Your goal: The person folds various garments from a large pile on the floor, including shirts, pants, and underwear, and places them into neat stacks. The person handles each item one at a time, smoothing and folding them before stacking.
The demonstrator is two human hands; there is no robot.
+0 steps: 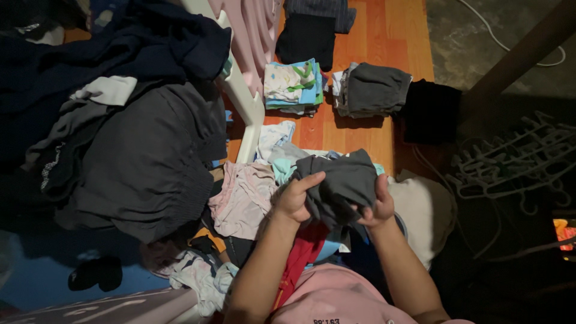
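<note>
We grip a dark grey garment (339, 183) with both hands, left hand (294, 198) and right hand (379, 207) clamped on its opposite edges, holding it above the loose clothes pile (243, 198), near folded stacks (293, 84) on the wooden floor (360, 132).

grey garment (343, 183): soft matt cloth, creased, at centre
floor (393, 36): orange wood boards, smooth, slight gloss, at 12 o'clock
hangers (516, 159): pale smooth plastic, at 3 o'clock
folded piles (372, 90): matt cloth, at 1 o'clock
</note>
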